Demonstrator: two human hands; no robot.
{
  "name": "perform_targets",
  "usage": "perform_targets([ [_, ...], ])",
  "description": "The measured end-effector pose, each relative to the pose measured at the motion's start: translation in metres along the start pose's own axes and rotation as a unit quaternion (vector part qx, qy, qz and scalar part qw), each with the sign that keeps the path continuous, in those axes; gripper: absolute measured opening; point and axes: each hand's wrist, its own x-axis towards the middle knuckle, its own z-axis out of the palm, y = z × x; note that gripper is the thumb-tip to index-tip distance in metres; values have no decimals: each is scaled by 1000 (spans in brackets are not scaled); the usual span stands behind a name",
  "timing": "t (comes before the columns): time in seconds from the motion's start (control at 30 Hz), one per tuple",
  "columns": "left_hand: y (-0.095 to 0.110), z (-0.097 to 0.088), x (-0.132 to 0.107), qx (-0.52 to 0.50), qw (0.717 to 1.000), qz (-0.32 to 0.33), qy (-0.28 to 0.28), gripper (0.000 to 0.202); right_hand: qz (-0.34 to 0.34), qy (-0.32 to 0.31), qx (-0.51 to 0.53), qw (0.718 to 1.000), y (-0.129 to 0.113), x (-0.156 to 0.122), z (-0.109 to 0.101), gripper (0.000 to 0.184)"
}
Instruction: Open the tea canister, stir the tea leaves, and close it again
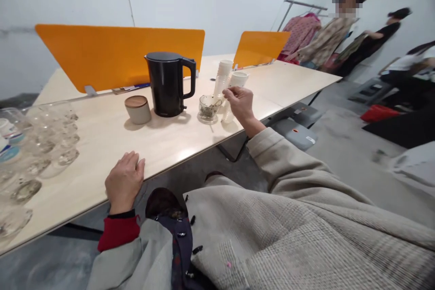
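My left hand (124,180) rests flat on the front edge of the pale wooden table (108,136), fingers loosely curled, holding nothing. My right hand (239,101) is stretched out to the right of a small glass bowl (209,107) with dark contents. Its fingertips pinch something thin beside a stack of white paper cups (223,77); what it is cannot be made out. A single white cup (239,78) stands just behind the hand. A black electric kettle (168,83) stands left of the bowl, and a grey canister with a wooden lid (137,109) left of that.
Several clear glass cups (41,145) crowd the table's left end. Orange divider panels (115,52) stand along the table's back. Other people (340,27) are at the far right near a clothes rail. Grey floor and a table foot (295,131) lie to the right.
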Motion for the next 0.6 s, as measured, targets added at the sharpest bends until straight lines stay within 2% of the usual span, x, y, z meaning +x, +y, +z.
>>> perform_targets([
  [0.1,-2,-1,1,-4,1000,0,-4,35,-46,-30,-96,994,3,17,9,13],
  [0.17,-2,-2,2,-8,1000,3,-7,37,-72,-58,-153,984,4,27,7,24],
  [0.27,-3,-3,2,-9,1000,6,-8,39,-85,-54,-211,972,6,37,-13,38],
  [0.4,-3,-3,2,-1,1000,-6,-11,40,-49,-37,-259,964,17,37,-48,34],
  [0.5,-3,-2,2,-5,1000,-4,-14,39,-35,-93,-293,951,29,30,-64,29],
  [0.6,-3,-2,2,-10,1000,-4,-8,37,-51,-176,-330,926,36,24,-65,26],
])
